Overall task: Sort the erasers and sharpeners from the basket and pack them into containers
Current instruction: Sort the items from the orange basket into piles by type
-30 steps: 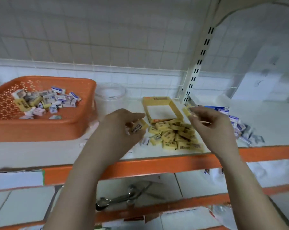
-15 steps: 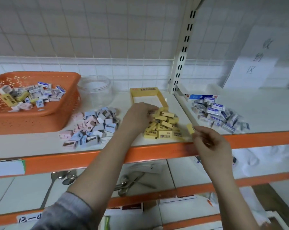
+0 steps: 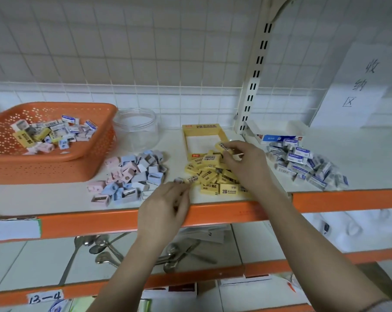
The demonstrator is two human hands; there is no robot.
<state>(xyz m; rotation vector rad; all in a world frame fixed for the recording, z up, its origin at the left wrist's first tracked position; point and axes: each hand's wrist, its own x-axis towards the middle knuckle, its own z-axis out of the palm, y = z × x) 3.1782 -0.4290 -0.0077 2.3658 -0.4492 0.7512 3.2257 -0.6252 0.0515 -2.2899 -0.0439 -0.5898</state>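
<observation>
An orange basket [image 3: 93,152] at the left holds mixed erasers and sharpeners [image 3: 53,134]. On the shelf lie a pile of pink and blue sharpeners [image 3: 132,176], a pile of yellow erasers [image 3: 210,176] and a pile of blue-and-white erasers [image 3: 303,163]. My right hand [image 3: 244,165] pinches a yellow eraser [image 3: 221,146] above the back of the yellow pile, by the open yellow box [image 3: 201,128]. My left hand [image 3: 165,206] is at the shelf's front edge, its fingertips pinching a yellow eraser [image 3: 191,179] at the pile's left side.
A clear plastic jar [image 3: 135,129] stands behind the sharpeners. A white and blue box [image 3: 278,134] lies open behind the blue-and-white erasers. A white slotted upright [image 3: 251,93] rises behind the yellow box. Spoons [image 3: 105,251] lie on the lower shelf.
My left hand drew back from the yellow pile to the front edge. My right hand moved from the front edge up to the back of the pile. The view tilted down.
</observation>
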